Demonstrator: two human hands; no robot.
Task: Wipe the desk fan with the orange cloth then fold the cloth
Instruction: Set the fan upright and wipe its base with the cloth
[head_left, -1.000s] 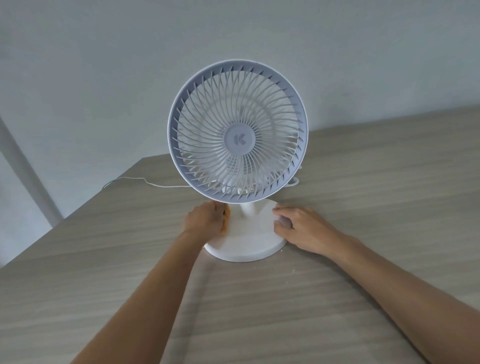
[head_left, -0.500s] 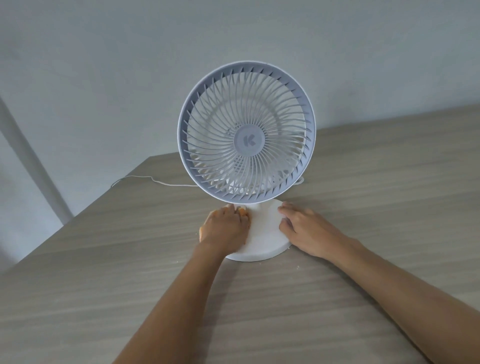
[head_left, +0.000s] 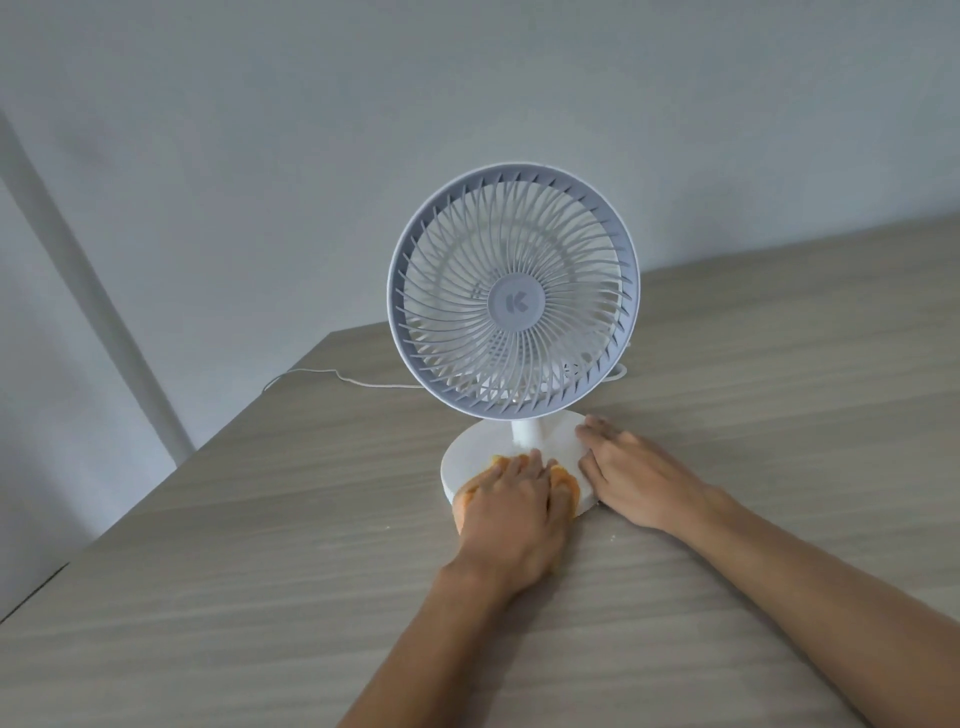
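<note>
A white desk fan (head_left: 513, 291) with a grey grille ring stands upright on the wooden desk (head_left: 260, 597). Its round white base (head_left: 467, 452) sits just in front of me. My left hand (head_left: 511, 514) lies flat on the front of the base and presses the orange cloth (head_left: 563, 480) onto it; most of the cloth is hidden under the palm. My right hand (head_left: 631, 475) rests against the right edge of the base with its fingers straight, holding nothing.
The fan's thin white cable (head_left: 337, 375) trails left across the desk toward its back-left corner. A plain wall (head_left: 311, 130) rises close behind the desk. The desk's left edge (head_left: 156, 499) runs diagonally near the fan.
My left hand has slid with the cloth from the left side of the base round to its front edge. My right hand has stayed at the base's right side.
</note>
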